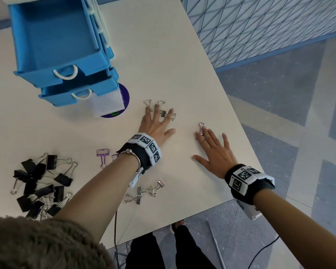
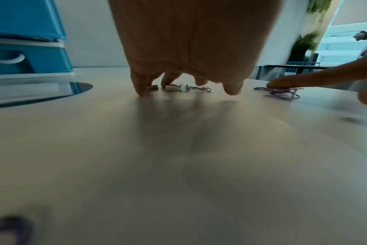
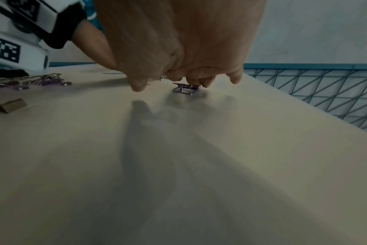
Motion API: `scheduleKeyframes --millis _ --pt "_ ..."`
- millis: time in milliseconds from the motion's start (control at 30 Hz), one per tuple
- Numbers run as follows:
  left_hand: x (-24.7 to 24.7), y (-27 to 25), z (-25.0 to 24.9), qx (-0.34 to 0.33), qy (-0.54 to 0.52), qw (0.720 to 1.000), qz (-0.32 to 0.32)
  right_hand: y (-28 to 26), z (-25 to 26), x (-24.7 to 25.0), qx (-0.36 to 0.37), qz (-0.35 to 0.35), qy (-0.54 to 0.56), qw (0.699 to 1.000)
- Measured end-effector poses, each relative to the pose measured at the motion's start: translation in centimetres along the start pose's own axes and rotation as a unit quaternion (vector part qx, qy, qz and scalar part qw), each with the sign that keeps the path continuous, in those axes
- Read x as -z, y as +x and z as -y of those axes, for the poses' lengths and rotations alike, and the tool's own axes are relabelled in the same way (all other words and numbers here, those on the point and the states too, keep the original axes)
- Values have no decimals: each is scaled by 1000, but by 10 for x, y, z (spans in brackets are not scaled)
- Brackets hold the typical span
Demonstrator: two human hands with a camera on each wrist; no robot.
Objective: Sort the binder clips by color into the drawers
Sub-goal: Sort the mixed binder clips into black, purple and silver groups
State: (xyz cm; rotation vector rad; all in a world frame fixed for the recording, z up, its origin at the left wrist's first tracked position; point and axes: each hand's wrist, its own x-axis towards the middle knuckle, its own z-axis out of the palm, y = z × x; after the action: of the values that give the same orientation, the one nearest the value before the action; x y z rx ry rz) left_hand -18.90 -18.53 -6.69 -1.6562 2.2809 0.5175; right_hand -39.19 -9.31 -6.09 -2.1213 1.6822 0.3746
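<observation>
My left hand (image 1: 157,123) lies spread and flat on the table, its fingertips resting on three small silver binder clips (image 1: 163,113); the left wrist view shows those silver clips (image 2: 178,87) under the fingers (image 2: 142,86). My right hand (image 1: 213,146) is also flat, and its fingers press on one purple clip (image 1: 200,130), seen under the fingertips in the right wrist view (image 3: 184,89). The blue drawer unit (image 1: 66,74) stands at the back left with its top drawer (image 1: 52,37) and a lower drawer (image 1: 66,96) pulled out.
Several black clips (image 1: 41,183) are heaped at the near left. Purple clips (image 1: 103,155) lie beside my left forearm, and silver and pink ones (image 1: 145,192) near the front. The table edge (image 1: 246,136) runs close to my right hand. A purple disc (image 1: 124,96) sits by the drawers.
</observation>
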Motion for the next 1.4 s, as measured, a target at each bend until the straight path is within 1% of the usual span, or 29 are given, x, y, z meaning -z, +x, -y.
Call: scheduleKeyframes --millis 133,300,467,600,667,700,767,833,900,933,1000,1067,1200,1400 --pt "-7 -10 -7 -45 43 998 13 6 0 6 -4 5 11 1000" --pt "-23 -55 -8 -91 41 993 67 14 6 11 -12 8 35 999" --pt "-40 -119 -6 -93 1 989 113 20 26 13 26 23 25 999" --pt "-48 -155 -12 -74 -16 990 120 25 53 15 65 34 18 997" --pt "-50 -164 -14 -67 -47 992 93 28 67 16 86 39 14 995" --pt "-50 -168 -13 -65 -78 993 55 30 73 17 95 42 14 995" --pt "-45 -174 -6 -44 -147 987 -48 31 84 19 111 43 12 993" --pt "-45 -181 10 10 -194 973 -121 29 92 20 127 41 7 991" --pt "-50 -190 30 69 -217 961 -157 27 99 18 148 44 6 988" --pt "-54 -194 39 97 -219 958 -156 25 103 18 157 47 5 986" --pt "-67 -203 54 140 -206 961 -120 23 109 16 169 57 -1 984" --pt "-80 -208 65 147 -176 969 -87 24 114 13 176 64 -13 982" --pt "-90 -200 85 138 -139 978 -66 27 126 9 202 71 -44 976" --pt "-82 -171 98 74 -86 992 -60 32 146 4 246 79 -70 963"
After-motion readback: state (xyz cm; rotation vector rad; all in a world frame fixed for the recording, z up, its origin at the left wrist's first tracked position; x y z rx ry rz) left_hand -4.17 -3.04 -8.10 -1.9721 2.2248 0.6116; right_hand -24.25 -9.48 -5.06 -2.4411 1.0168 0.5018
